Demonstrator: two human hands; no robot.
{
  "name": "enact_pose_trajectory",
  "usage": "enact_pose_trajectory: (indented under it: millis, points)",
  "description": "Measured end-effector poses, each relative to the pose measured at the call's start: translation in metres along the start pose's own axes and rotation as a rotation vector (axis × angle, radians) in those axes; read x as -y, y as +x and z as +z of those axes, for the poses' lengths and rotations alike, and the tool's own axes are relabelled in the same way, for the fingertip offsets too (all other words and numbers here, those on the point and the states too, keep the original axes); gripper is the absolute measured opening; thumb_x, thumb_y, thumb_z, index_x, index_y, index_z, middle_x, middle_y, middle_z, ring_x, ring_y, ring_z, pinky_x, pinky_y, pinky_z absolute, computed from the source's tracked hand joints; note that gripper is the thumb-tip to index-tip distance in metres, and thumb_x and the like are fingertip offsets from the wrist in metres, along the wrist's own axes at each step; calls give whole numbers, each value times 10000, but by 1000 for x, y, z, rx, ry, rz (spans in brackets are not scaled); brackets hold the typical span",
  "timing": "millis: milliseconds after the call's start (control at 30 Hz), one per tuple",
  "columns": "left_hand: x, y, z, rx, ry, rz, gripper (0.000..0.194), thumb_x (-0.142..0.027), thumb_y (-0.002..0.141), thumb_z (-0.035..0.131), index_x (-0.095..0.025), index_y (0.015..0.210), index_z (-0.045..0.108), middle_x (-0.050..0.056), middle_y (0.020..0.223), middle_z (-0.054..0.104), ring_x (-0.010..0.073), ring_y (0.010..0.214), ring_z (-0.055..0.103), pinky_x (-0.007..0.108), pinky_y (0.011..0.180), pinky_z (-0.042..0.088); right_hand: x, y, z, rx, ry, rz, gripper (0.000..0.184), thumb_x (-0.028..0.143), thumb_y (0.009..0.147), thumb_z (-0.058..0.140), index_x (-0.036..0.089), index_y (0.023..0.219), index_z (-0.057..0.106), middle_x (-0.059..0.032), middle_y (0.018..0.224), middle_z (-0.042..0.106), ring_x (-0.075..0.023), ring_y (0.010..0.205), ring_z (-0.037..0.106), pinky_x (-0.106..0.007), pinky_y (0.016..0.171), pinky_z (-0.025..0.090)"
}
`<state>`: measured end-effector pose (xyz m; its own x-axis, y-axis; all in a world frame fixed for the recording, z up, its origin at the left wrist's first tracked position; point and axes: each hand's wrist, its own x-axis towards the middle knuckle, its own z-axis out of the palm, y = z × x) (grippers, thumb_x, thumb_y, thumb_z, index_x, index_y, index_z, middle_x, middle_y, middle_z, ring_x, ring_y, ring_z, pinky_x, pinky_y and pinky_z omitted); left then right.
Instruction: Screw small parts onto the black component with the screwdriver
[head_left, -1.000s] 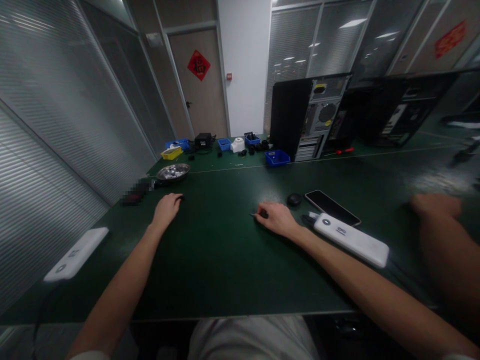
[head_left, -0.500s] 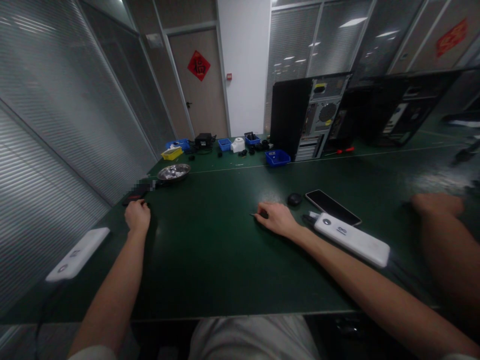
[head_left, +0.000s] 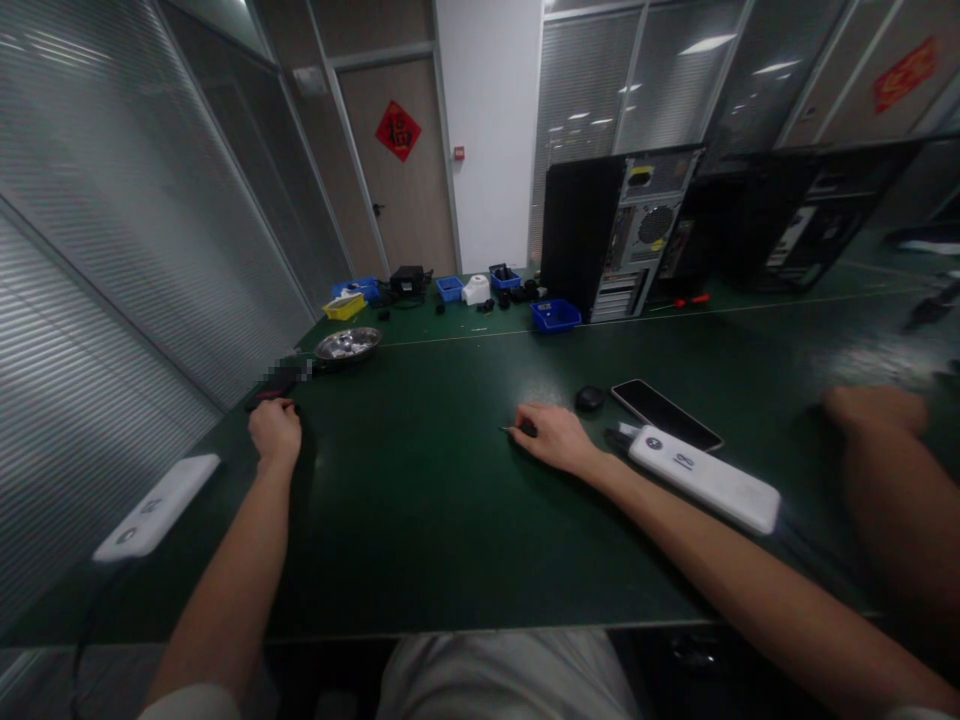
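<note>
My left hand [head_left: 275,430] rests at the left side of the table, fingers closed at the near edge of a flat dark object with a red strip [head_left: 279,380]. Part of that object is blurred out, and what lies under the fingers is hidden. At the middle, my right hand [head_left: 553,436] lies on the tabletop, curled round a small screwdriver [head_left: 529,428] with a black handle. Its thin metal tip points left. Just beyond the right hand are a round black case [head_left: 589,399] and a phone [head_left: 666,414] lying flat, dark screen up.
White power banks with cables lie at left [head_left: 156,508] and right [head_left: 703,478]. A metal bowl [head_left: 348,345] holds small parts. Farther back stand a blue tray [head_left: 555,316], a yellow tray [head_left: 344,306] and a computer tower [head_left: 622,235]. Another person's hand [head_left: 876,410] rests at right.
</note>
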<state>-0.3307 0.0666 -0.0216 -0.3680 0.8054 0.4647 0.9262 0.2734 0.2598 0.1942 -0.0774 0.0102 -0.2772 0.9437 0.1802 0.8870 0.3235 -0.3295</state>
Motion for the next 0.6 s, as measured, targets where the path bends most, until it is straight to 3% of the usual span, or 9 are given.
enact_pose_trajectory:
  millis: [133, 333, 600]
  points:
    - [-1, 0, -1, 24, 17, -36, 365, -254, 942, 489, -105, 1132, 764, 202, 1104, 699, 334, 1001, 641, 439, 915, 512, 0, 0, 0, -3, -1, 2, 209, 426, 984, 592, 223, 966, 639, -30, 977, 678, -150, 791, 601, -243, 623, 370]
    - [-4, -1, -8, 44, 88, -46, 364, -308, 942, 502, -124, 1097, 775, 230, 1132, 667, 405, 1112, 562, 518, 927, 462, 0, 0, 1, -4, -4, -3, 196, 416, 981, 606, 223, 967, 637, -29, 966, 675, -151, 794, 607, -251, 643, 379]
    - [-10, -2, -13, 76, 144, -22, 369, -270, 948, 479, -119, 1133, 760, 219, 1124, 674, 390, 1064, 588, 526, 944, 414, 0, -1, 1, -13, -1, -14, 201, 425, 980, 594, 229, 978, 641, -24, 965, 677, -149, 781, 598, -248, 625, 354]
